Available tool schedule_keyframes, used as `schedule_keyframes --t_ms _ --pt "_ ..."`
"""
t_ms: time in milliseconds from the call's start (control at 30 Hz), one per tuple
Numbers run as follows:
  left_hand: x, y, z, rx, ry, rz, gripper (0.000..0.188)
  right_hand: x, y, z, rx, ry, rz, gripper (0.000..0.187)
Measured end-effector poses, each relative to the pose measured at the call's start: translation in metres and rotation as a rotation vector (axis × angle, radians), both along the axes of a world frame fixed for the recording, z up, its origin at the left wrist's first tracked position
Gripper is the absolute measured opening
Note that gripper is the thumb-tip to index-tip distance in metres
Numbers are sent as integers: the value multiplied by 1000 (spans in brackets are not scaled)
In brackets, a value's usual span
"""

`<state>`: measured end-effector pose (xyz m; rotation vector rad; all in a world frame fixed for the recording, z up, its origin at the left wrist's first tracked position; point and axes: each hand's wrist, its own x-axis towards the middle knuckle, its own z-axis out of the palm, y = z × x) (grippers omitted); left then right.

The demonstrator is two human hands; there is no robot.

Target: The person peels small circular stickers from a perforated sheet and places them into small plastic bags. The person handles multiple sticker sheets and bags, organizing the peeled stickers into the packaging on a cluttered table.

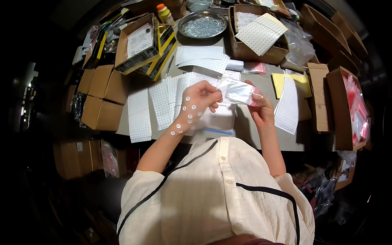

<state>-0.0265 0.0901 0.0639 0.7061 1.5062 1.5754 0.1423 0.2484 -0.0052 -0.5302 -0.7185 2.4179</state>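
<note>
The right hand (pixel 263 108) pinches one end of a clear bag (pixel 240 94); the left hand (pixel 200 98), fingers curled, is at the other end, its grip unclear. Round white stickers (pixel 190 116) dot its back and wrist. Gentle tension between both hands should hold the film flat. Printed sheets (pixel 161 105) lie left of the left hand.

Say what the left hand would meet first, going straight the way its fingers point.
Probably the clear plastic bag held by the right hand; the left hand is very close to its edge, though depth leaves contact unclear.
</note>
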Motion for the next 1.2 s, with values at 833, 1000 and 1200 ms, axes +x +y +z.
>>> schedule_keyframes --t_ms 833,1000,1200 --pt "6 -449 -196 47 19 1503 16 -25 33 -93 264 -506 393 34" --pt "29 -537 -259 268 -465 1663 30 -60 38 -108 223 -505 463 29" --pt "-2 -561 -283 249 -595 1828 27 -78 32 -103 240 -550 386 38"
